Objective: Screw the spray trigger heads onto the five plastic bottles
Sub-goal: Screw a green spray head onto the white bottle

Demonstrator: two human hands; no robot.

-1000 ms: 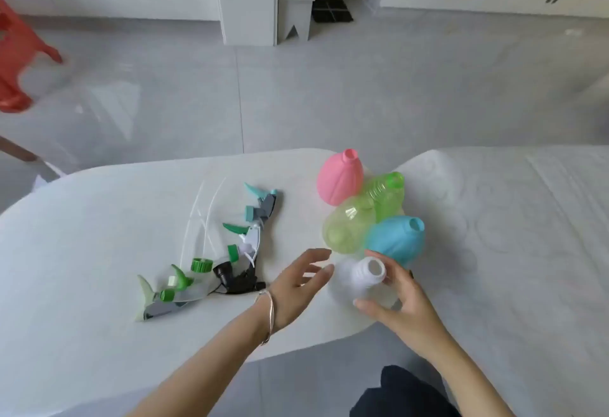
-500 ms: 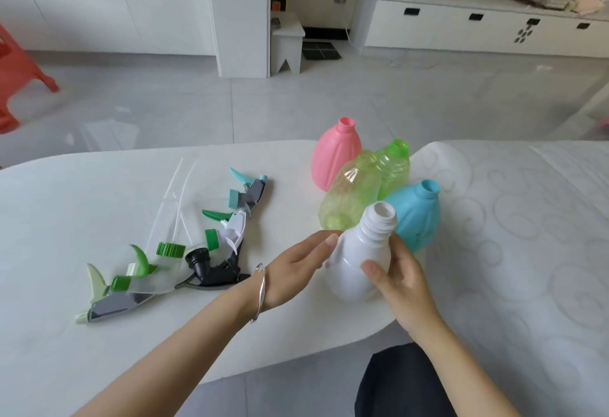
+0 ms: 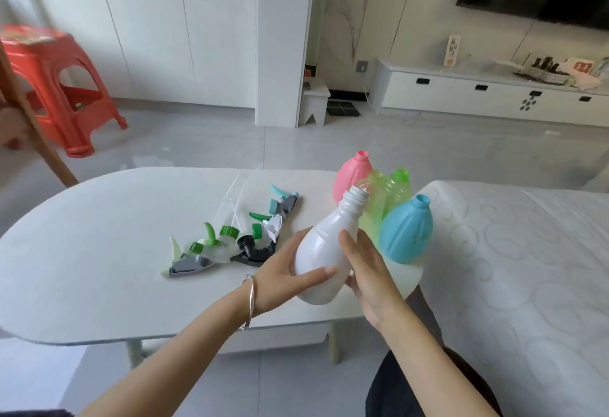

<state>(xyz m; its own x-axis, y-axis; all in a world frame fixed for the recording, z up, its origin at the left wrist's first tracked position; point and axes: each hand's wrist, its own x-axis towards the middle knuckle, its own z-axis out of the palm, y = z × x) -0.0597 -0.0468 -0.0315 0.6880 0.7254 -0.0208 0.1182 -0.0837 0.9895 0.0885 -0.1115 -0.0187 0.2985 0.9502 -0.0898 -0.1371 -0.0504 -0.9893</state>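
A white plastic bottle with an open threaded neck is lifted off the table and tilted, its neck pointing up and away from me. My left hand cups its lower body from the left. Against its right side lies my right hand, thumb across the front. Behind it stand a blue bottle, two clear green bottles and a pink bottle, all without caps. Several spray trigger heads with green collars and thin dip tubes lie in a heap on the table to the left.
The white oval table has its near edge just below my wrists. A white patterned mattress adjoins it on the right. A red plastic stool and a wooden pole are at far left, and a low white cabinet stands across the floor.
The white bottle has come up off the table and tilted, with both hands now wrapped around it. My view has tipped upward, showing more of the room.
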